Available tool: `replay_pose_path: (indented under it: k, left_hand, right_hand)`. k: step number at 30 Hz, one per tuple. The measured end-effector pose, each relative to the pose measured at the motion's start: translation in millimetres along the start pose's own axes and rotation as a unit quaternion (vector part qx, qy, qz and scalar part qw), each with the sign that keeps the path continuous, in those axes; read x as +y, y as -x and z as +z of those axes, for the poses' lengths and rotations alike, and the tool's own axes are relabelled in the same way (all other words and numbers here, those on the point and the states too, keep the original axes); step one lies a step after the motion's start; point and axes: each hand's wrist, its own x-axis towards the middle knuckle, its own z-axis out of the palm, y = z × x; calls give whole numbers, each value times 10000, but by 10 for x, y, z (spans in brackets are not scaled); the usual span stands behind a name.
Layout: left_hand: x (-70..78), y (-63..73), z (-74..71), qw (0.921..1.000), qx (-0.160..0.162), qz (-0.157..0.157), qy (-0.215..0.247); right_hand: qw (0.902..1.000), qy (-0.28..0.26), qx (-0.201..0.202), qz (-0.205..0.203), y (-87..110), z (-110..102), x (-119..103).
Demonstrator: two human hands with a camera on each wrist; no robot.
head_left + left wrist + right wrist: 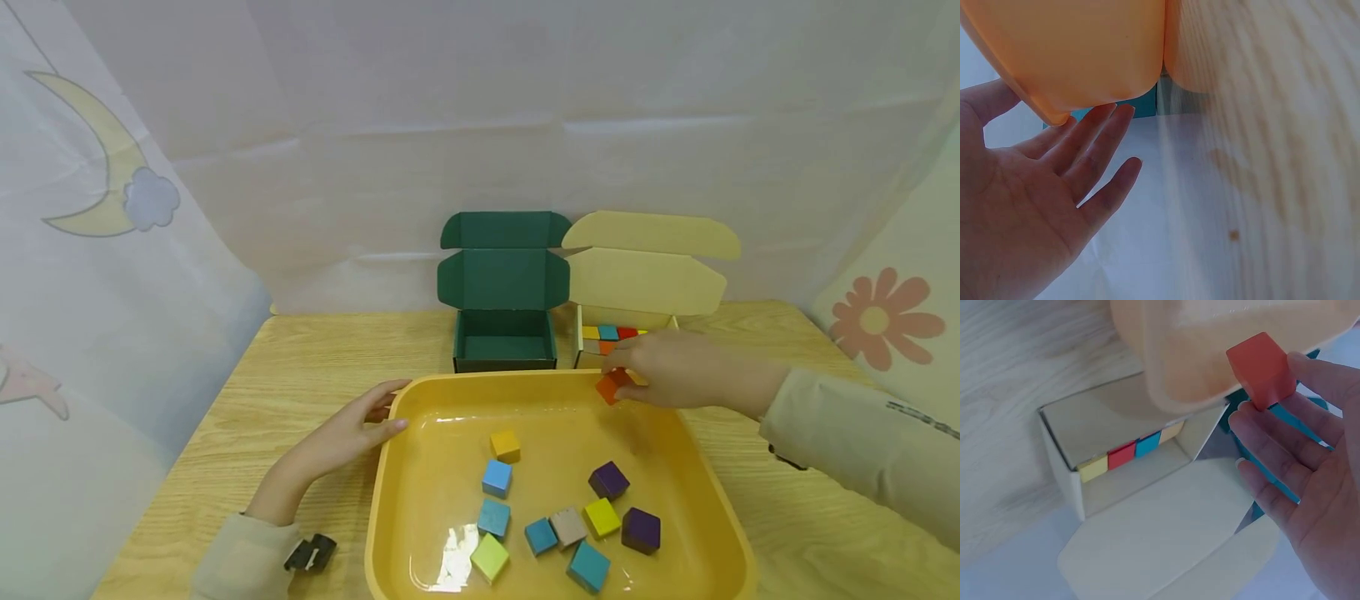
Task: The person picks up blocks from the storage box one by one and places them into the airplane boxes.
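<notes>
1. In the head view, the scene is lit softly and evenly; the floor of the tray (pixel 562 417) is marked by white glare at near left.
2. A faint, blurred dark patch is seen in the tray below the right hand (pixel 671 371).
3. Pale bands are caught along creases in the backdrop (pixel 420 75).
4. In the left wrist view, the left hand (pixel 1035 194) is dimly lit; the table (pixel 1285 156) is blurred.
5. The right wrist view is veiled by bluish haze.

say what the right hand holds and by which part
The right hand pinches an orange-red block by its palm-side faces, between thumb and fingertips.
</notes>
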Motion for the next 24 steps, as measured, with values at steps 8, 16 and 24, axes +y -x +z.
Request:
replay_pose_path:
  k: [8,16,24]
  left_hand:
    - [-11,4,-2,9999,69,-110,-75]
    - [-16,4,-7,9999,70,-113,-100]
    - [-27,-17,-13,10000,-22,10,-8]
  right_hand:
    - [9992,-247,29,317,4,-33,281]
    - [9964,-464,-80,700,-10,-80,485]
    - [9927,-456,-180,1104,-9,-51,719]
